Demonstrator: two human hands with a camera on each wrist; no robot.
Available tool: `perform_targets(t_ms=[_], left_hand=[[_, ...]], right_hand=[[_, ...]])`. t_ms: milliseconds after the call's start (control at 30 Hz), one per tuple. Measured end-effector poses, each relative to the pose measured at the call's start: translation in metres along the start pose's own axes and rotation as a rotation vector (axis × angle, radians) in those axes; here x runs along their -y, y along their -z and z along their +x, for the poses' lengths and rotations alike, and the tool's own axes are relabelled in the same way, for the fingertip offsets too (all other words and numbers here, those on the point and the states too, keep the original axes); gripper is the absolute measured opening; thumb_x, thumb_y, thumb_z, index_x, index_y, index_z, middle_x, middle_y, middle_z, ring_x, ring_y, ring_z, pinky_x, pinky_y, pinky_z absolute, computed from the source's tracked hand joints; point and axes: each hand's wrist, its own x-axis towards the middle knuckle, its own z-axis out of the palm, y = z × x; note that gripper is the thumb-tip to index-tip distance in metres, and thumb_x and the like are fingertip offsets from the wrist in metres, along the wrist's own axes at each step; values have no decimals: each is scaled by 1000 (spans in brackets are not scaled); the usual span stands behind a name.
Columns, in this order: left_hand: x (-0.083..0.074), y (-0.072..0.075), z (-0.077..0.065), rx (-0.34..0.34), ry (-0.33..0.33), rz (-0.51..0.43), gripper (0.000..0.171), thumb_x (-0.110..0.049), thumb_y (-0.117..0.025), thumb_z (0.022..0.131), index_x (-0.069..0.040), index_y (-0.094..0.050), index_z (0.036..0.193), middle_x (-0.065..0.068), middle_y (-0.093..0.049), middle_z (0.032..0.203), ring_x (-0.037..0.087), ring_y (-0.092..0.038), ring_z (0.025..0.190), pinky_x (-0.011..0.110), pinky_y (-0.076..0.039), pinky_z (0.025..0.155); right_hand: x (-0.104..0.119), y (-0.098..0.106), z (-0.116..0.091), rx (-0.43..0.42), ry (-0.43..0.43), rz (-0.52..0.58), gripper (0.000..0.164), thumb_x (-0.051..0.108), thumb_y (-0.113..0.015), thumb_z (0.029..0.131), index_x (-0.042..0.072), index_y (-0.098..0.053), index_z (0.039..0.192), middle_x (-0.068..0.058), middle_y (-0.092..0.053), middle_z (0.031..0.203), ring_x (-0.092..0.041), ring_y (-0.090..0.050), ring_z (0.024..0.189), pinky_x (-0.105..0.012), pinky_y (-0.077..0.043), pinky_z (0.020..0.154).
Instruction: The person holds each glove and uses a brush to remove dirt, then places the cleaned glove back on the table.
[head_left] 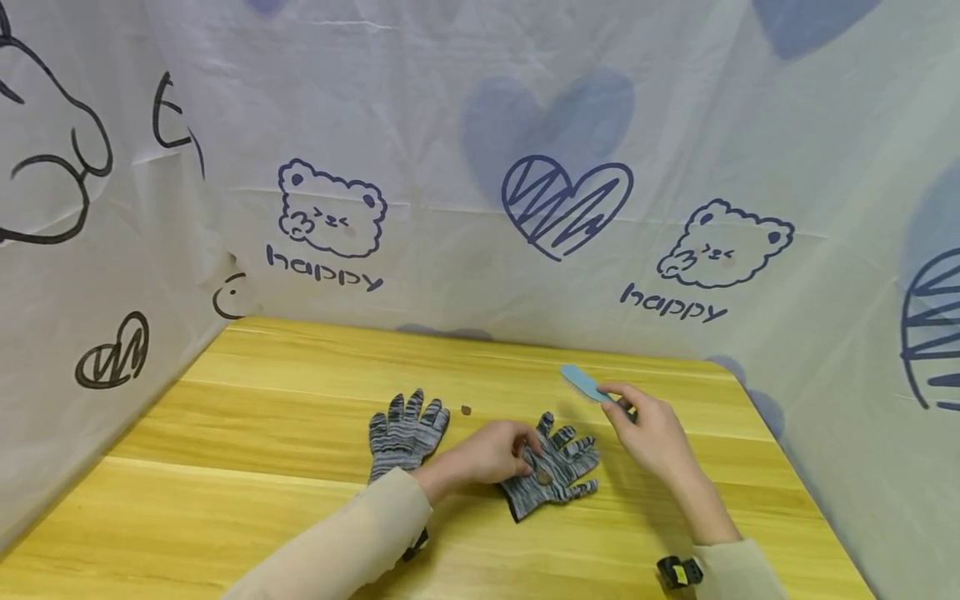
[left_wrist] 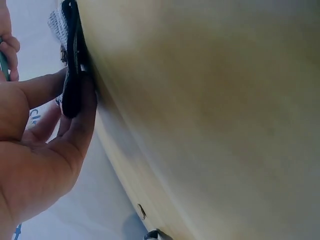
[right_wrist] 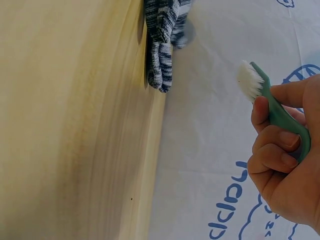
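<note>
My left hand [head_left: 498, 452] is at the near left side of a grey-and-black striped knit glove [head_left: 558, 467], which lies with its fingers spread. In the left wrist view its thumb and fingers pinch the glove's dark cuff [left_wrist: 73, 95]. A brown patch [head_left: 543, 477] shows on that glove's palm. My right hand [head_left: 651, 433] grips the blue-green handle of a small brush [head_left: 581, 382] above the table, to the right of the glove. White bristles [right_wrist: 249, 80] show in the right wrist view, apart from the glove. A second striped glove [head_left: 405, 433] lies left, partly behind my left forearm.
A small brown piece [head_left: 466, 410] lies on the yellow wood-grain table [head_left: 300, 367] between the gloves, toward the back. White printed sheets [head_left: 435, 250] hang behind the table and on both sides. A black band [head_left: 679, 572] with a yellow mark is near my right wrist.
</note>
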Motion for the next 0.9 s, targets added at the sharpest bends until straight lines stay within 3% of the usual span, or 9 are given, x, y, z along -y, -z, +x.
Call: perform_targets(t_ms=[133, 233, 367, 467, 733, 900], left_hand=[[1, 1, 1, -38, 58, -30, 50, 1, -79, 90, 3, -55, 134, 1, -57, 79, 13, -52, 68, 27, -45, 66], [3, 3, 1, -54, 96, -39, 56, -1, -80, 89, 8, -52, 137, 1, -61, 78, 13, -55, 68, 29, -47, 68], [2, 5, 0, -52, 121, -53, 25, -1, -80, 89, 9, -66, 108, -1, -55, 70, 11, -49, 63, 26, -43, 64], [2, 7, 0, -53, 128, -70, 12, 0, -79, 90, 4, -67, 93, -1, -49, 67, 12, -43, 61, 25, -37, 61], [9, 10, 3, -76, 151, -134, 12, 0, -76, 92, 1, -67, 99, 1, -53, 78, 13, -47, 72, 26, -40, 65], [13, 14, 3, -64, 166, -256, 26, 3, -73, 94, -4, -50, 84, -2, -33, 65, 13, -32, 61, 26, -30, 62]], right_hand=[[1, 1, 0, 4, -8, 2, 30, 21, -61, 106, 12, -68, 134, -5, -66, 88, -16, -48, 60, -29, -40, 51], [1, 1, 0, 4, -5, 4, 30, 20, -62, 106, 12, -69, 134, -4, -66, 88, -16, -49, 61, -29, -41, 51], [0, 0, 0, 5, 1, 4, 30, 20, -62, 106, 12, -69, 134, -4, -65, 86, -16, -49, 61, -29, -42, 51], [0, 0, -1, 8, 0, 3, 30, 20, -62, 106, 12, -68, 134, -3, -65, 86, -15, -49, 60, -29, -42, 50], [-1, -1, -1, 5, -1, 2, 30, 20, -62, 106, 12, -69, 134, -3, -65, 86, -16, -49, 60, -28, -42, 51], [0, -3, -1, 8, -3, 4, 30, 21, -62, 106, 13, -68, 134, -2, -64, 86, -15, -49, 60, -28, -42, 51]])
